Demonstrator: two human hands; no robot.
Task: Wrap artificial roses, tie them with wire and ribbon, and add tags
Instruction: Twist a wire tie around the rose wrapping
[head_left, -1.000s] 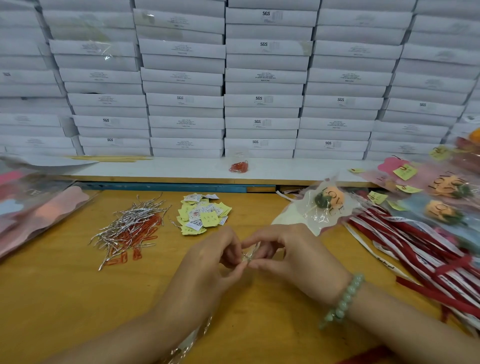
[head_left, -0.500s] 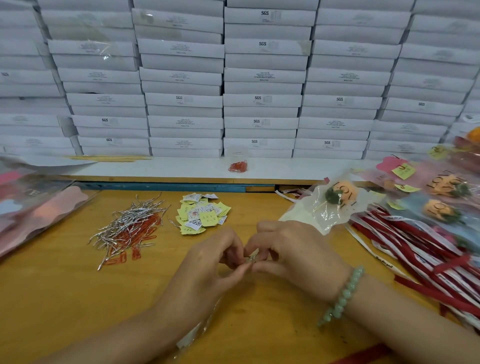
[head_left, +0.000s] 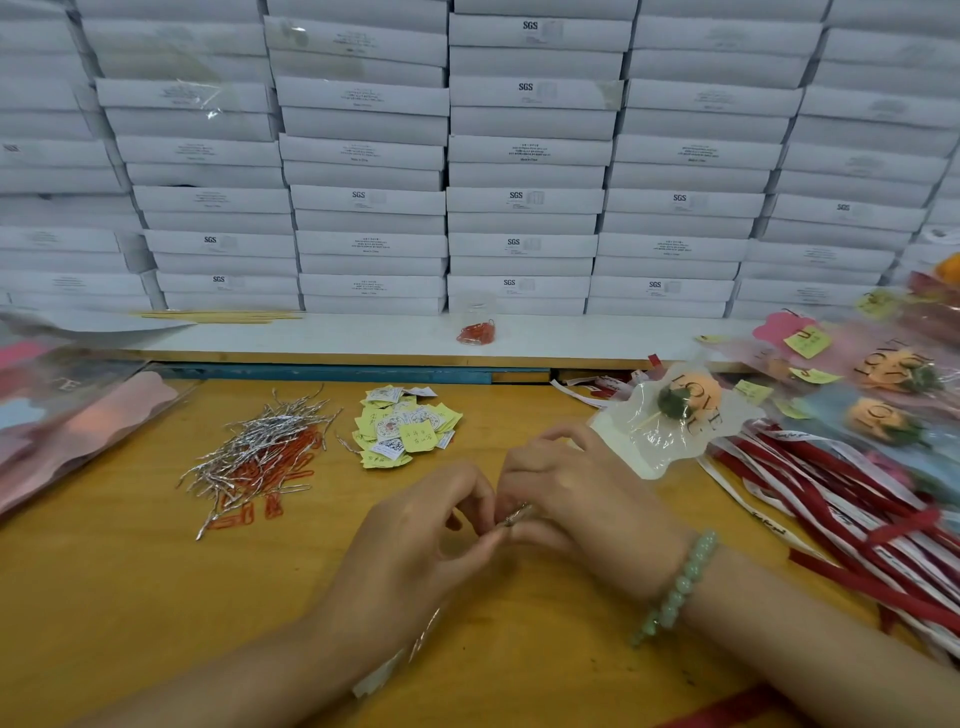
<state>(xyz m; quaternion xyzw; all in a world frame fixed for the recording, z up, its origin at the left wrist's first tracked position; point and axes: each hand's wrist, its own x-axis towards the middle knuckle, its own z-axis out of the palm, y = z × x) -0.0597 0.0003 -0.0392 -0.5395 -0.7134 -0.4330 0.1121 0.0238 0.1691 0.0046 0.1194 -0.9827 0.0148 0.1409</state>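
A wrapped rose (head_left: 680, 410) in clear cellophane printed "LOVE" lies on the wooden table, its head pointing away from me and its lower wrap (head_left: 410, 644) running under my left wrist. My left hand (head_left: 415, 540) and my right hand (head_left: 576, 499) meet over its neck. Both pinch a silver wire tie (head_left: 514, 515) between fingertips. A heap of silver and red wire ties (head_left: 254, 457) lies to the left. Beside it sits a pile of yellow and white tags (head_left: 402, 427). Red and white ribbons (head_left: 831, 499) lie at the right.
Finished wrapped roses with yellow tags (head_left: 883, 379) are piled at the far right. Pink wrapping sheets (head_left: 67, 415) lie at the left edge. A white shelf (head_left: 363, 338) carries a small bag of red clips (head_left: 475, 332), with stacked white boxes (head_left: 519, 156) behind.
My hands have drawn closer together over the wire tie, and my fingers have shifted round it. The wrapped rose has shifted slightly to the right.
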